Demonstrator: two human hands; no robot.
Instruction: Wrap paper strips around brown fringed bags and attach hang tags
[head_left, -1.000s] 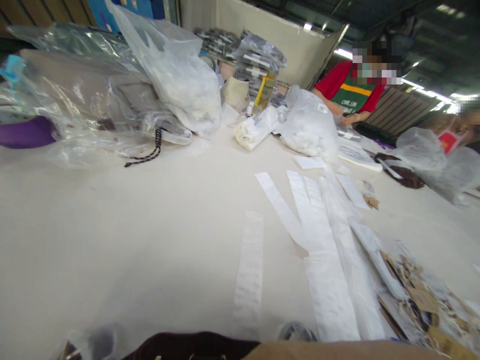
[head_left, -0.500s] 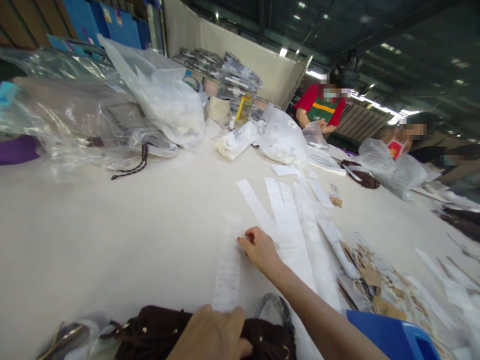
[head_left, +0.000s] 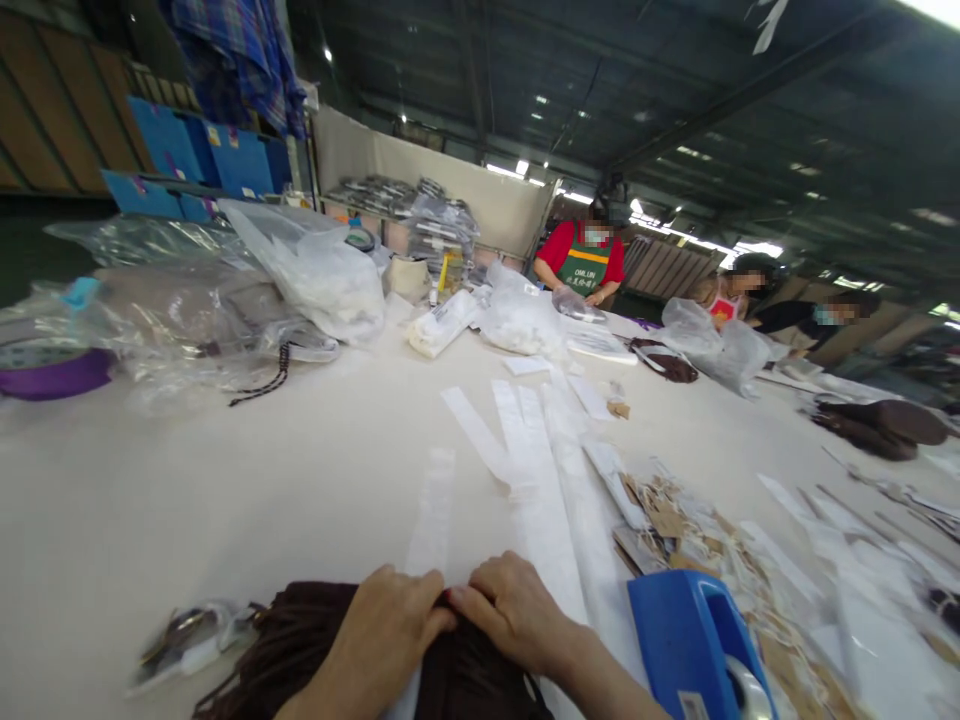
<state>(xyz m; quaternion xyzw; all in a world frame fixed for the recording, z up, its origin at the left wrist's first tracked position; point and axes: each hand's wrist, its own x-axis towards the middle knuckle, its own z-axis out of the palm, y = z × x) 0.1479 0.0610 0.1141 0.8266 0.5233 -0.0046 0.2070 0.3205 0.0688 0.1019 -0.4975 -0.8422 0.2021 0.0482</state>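
Note:
A dark brown fringed item, which looks like a bag (head_left: pixel 480 670), lies at the table's near edge, partly hidden by my hands. My left hand (head_left: pixel 390 630) is closed on its upper edge, thumb pointing right. Close beside it, my right hand (head_left: pixel 517 615) grips the same edge, fingers bent and thumb tip almost meeting the left. A white paper-like strip (head_left: pixel 431 510) runs away from me from under the left hand; more white shows below that hand. A plastic-wrapped metal-and-strap piece (head_left: pixel 184 640) lies left of the bag.
Right of my hands stands a blue tape dispenser (head_left: pixel 697 640), beside a heap of brown tags (head_left: pixel 667 520). Long white strips (head_left: pixel 536 480) lie ahead. Filled plastic bags (head_left: pixel 322 280) stand at the back left. A co-worker in a green apron (head_left: pixel 585 265) works across the table.
My right hand has come back from over the white strip to the brown bag, beside my left hand. The view has shifted, bringing more of the blue dispenser into sight.

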